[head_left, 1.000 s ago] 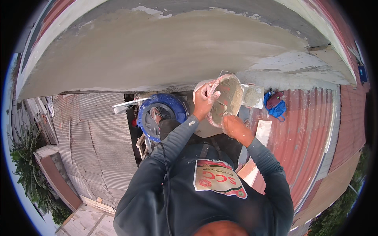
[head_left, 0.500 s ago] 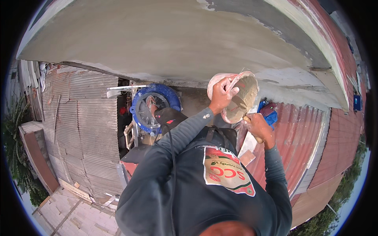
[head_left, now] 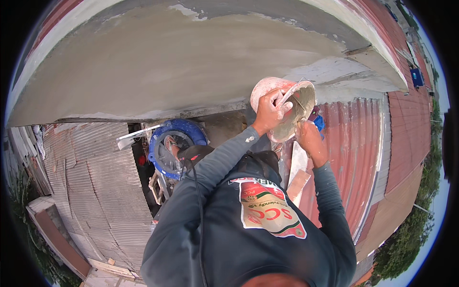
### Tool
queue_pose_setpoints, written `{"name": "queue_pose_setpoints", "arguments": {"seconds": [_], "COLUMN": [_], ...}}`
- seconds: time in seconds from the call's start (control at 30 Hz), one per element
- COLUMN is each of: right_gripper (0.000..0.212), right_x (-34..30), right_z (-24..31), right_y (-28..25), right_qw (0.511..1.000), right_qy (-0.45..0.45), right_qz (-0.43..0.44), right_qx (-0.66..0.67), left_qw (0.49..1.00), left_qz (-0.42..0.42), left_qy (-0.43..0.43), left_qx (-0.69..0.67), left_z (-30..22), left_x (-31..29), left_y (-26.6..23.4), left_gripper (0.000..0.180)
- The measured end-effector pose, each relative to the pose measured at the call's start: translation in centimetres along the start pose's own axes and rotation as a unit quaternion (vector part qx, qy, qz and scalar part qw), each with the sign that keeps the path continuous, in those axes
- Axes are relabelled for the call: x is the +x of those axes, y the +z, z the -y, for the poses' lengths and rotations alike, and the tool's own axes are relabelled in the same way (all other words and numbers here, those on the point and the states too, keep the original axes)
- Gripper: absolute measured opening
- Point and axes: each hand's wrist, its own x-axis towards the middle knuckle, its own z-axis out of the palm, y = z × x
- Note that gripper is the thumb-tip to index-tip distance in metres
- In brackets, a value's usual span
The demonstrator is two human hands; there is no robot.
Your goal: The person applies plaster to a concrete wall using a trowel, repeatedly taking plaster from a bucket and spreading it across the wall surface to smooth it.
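Observation:
A pale, mortar-smeared bucket [head_left: 266, 90] is tipped so that its mouth faces right, in front of the wall. My left hand [head_left: 271, 114] is closed on its rim. Grey-brown wet mortar [head_left: 301, 101] coats the inside. My right hand [head_left: 311, 141] is closed at the lower edge of the mouth, around a tool with a wooden handle that shows better in the earlier view. The tool's working end is hidden in the bucket, so its exact kind is unclear. Above the bucket spreads the wall [head_left: 191, 67], covered with smooth grey plaster.
One of my feet rests on a round blue tub-like thing [head_left: 157, 139] at left. Rusty corrugated sheets [head_left: 95, 182] lie beyond it, and a red corrugated roof [head_left: 358, 162] lies at right. Boards [head_left: 298, 182] stand beside my body. A cable [head_left: 201, 225] runs down my sleeve.
My view has turned, shifting the surroundings left. My right hand has moved up against the bucket's mouth, and the wooden handle no longer shows clearly. My left hand keeps its hold.

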Motion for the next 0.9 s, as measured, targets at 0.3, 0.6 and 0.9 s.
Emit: {"name": "queue_pose_setpoints", "arguments": {"seconds": [0.3, 0.6, 0.9], "right_gripper": [0.017, 0.017, 0.026], "right_x": [-2.0, -3.8, -7.1], "right_z": [1.1, -0.3, -0.1], "right_y": [-3.7, -4.8, -9.8], "right_qw": [0.999, 0.998, 0.933], "right_qy": [0.034, 0.039, 0.156], "right_qz": [-0.016, 0.001, 0.095], "right_qx": [0.020, 0.047, 0.311], "left_qw": [0.994, 0.982, 0.958], "left_qz": [0.042, 0.129, 0.215], "left_qy": [0.093, 0.140, 0.181], "left_qx": [0.038, -0.009, -0.048], "left_z": [-1.6, -5.6, -7.7], "left_x": [0.7, 1.3, 1.1], "left_y": [0.7, 6.1, 7.5], "left_gripper": [0.033, 0.025, 0.052]}}
